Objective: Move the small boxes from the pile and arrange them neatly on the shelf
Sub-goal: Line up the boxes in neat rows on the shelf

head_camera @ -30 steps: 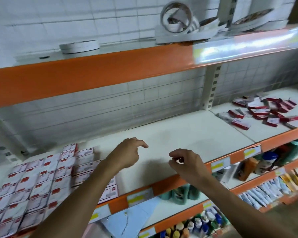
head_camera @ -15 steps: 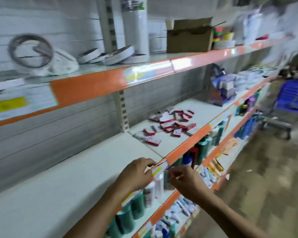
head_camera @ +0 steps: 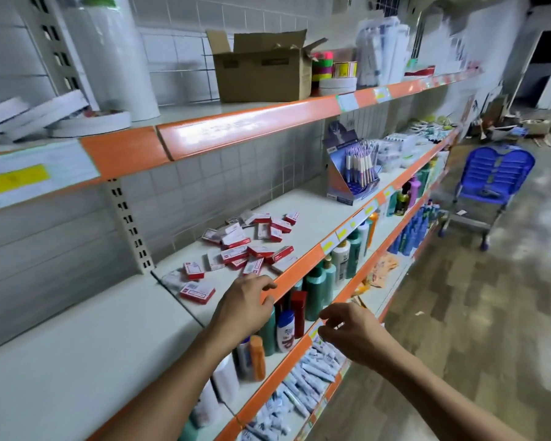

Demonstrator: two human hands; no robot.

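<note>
Left hand point(head_camera: 245, 303) loosely curled near pile point(head_camera: 248, 246)

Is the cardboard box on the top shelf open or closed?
Open. The cardboard box has its top flaps standing up and splayed outward. Its contents cannot be seen from this angle.

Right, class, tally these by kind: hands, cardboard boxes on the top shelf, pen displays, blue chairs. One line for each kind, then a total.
Hands: 2 (left hand, right hand)
Cardboard box: 1
Pen display: 1
Blue chair: 1
Total: 5
</note>
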